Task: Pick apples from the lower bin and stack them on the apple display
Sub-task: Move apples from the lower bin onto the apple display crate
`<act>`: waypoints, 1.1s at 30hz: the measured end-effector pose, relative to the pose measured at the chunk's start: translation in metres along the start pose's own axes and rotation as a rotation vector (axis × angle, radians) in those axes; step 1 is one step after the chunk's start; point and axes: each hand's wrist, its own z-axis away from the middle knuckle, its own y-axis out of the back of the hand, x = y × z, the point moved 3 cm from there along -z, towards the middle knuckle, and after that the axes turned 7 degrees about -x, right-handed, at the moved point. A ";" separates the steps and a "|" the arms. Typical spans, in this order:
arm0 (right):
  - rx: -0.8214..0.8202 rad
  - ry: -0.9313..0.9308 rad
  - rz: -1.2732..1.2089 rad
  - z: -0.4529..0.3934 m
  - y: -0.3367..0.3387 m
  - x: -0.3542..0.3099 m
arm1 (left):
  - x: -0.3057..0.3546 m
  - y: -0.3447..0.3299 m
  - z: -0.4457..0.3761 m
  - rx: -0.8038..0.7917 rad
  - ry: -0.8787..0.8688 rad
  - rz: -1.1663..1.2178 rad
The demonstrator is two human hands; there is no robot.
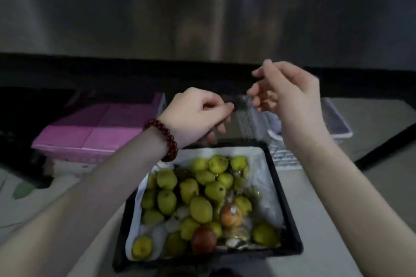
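A black bin (287, 198) with a white liner sits low in the centre and holds several green fruits (200, 209). A reddish apple (203, 242) lies near its front, and an orange-toned one (231, 215) lies beside crumpled wrappers. My left hand (193, 114), with a red bead bracelet on the wrist, hovers over the bin's far edge, its fingers pinched on a thin clear plastic film (245, 119). My right hand (290, 99) is raised a little higher to the right. Its fingers are apart and its fingertips are close to the film's upper edge. The image is blurred.
A pink box (94, 132) lies left of the bin. A white basket (337, 123) sits behind my right forearm. A tall steel panel (202, 18) fills the top, with a dark gap under it. Pale floor surrounds the bin.
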 end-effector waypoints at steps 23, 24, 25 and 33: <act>-0.242 -0.398 0.613 0.115 0.031 0.279 | -0.258 -0.183 0.036 -0.529 0.582 -0.709; -0.285 -0.421 0.695 0.116 0.029 0.294 | -0.259 -0.186 0.036 -0.536 0.603 -0.724; -0.341 -0.451 0.780 0.118 0.027 0.309 | -0.261 -0.188 0.036 -0.541 0.617 -0.738; -0.587 -0.478 1.361 0.135 0.006 0.346 | -0.266 -0.172 0.048 -0.403 0.487 -0.540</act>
